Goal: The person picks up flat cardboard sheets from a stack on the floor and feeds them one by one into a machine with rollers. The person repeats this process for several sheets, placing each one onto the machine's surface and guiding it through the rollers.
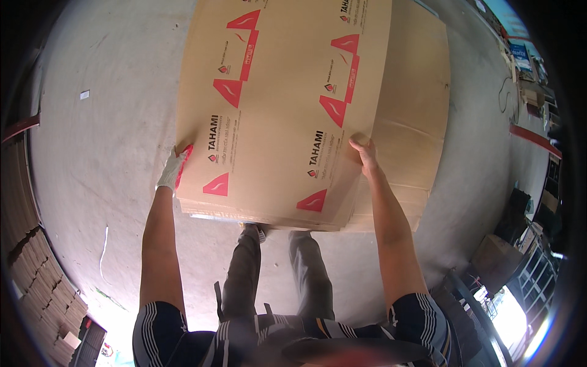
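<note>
bare concrete floor, both hands gripping flat cardboard stack edges, left, right

Below me lies grey concrete floor; stacked flattened cardboard stands at my left, cluttered shelves at my right.

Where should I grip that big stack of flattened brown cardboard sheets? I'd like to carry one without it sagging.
Probably by its two opposite side edges, one hand from each side, as here: the gloved left hand clamps the left edge of the stack of flattened brown cardboard sheets, the bare right hand the right. It is wide, flat and layered, so spread grips likely keep the sheets together.
</note>
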Demonstrator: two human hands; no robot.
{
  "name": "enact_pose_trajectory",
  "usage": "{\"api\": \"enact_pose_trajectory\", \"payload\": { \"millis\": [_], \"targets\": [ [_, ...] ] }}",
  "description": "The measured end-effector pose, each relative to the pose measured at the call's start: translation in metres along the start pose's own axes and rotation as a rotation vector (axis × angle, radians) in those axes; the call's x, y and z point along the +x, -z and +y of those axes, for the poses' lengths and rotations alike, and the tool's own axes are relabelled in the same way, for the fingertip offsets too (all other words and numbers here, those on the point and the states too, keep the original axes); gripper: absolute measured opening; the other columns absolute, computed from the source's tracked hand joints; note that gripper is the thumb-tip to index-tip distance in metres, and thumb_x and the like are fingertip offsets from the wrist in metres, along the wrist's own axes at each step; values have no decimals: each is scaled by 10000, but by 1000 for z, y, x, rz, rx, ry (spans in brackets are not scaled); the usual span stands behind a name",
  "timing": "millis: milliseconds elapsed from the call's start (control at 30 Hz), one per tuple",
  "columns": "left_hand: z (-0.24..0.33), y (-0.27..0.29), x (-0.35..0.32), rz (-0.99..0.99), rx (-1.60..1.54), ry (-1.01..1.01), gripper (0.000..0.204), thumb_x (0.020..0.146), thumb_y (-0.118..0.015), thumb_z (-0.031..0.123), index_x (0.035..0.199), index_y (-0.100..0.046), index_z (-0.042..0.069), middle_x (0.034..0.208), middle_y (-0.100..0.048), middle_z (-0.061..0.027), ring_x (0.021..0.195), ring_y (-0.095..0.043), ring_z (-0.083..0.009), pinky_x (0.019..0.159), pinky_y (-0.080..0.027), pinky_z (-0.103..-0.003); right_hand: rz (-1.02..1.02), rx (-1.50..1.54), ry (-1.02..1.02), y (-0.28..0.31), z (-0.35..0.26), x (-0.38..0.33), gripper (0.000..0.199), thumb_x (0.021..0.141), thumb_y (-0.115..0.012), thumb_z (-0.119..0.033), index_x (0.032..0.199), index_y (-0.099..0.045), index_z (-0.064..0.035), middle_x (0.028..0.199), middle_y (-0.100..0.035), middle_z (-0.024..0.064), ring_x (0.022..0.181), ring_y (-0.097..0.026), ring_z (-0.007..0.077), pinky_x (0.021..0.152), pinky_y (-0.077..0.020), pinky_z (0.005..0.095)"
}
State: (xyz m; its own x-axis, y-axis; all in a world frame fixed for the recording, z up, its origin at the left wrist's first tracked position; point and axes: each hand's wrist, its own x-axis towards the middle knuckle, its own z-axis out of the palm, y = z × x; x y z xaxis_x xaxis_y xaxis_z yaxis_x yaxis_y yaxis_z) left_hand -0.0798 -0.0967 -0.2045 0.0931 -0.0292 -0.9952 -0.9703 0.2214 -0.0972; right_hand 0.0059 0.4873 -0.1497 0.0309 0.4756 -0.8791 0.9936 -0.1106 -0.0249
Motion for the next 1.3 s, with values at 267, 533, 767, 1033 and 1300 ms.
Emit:
{"api": "enact_pose_trajectory", "payload": {
  "millis": [267,533,767,1033,1300],
  "targets": [
    [7,1,-3,18,-178,-79,706,955,-595,314,1509,-269,24,1493,-420,-91,1383,-379,-169,1164,-255,-328,-67,64,7,11,-14,6,587,789,-810,-266,1223,-543,27,1087,-643,93,964,-624,186,832,-502,361],
    [1,16,18,-113,-252,-73,641,1018,-461,401,1518,-290,37,1566,-326,-68,1442,-282,-165,1195,-198,-325,-112,528,132,47,-6,2,480,859,-742,-285,1177,-588,40,1070,-657,104,956,-630,197,847,-493,332],
    [21,6,17,-199,-260,-84,743,965,-550,506,1520,-309,76,1528,-378,-50,1396,-346,-167,1159,-271,-329,-298,611,11,37,19,35,463,884,-710,-316,1207,-597,-4,1098,-663,88,996,-632,204,881,-498,347],
    [48,-14,-1,-200,-232,-25,784,921,-572,589,1493,-357,98,1446,-471,-53,1296,-470,-186,1063,-415,-358,-346,482,143,39,-3,32,537,858,-728,-290,1272,-550,2,1156,-647,115,1029,-627,213,887,-494,332],
    [59,-27,10,-568,-358,-99,731,963,-509,564,1501,-332,102,1445,-474,-60,1280,-491,-190,1043,-445,-363,-60,294,253,47,-12,34,661,817,-757,-257,1346,-477,24,1230,-600,187,1115,-603,265,959,-473,360]
  ]
}}
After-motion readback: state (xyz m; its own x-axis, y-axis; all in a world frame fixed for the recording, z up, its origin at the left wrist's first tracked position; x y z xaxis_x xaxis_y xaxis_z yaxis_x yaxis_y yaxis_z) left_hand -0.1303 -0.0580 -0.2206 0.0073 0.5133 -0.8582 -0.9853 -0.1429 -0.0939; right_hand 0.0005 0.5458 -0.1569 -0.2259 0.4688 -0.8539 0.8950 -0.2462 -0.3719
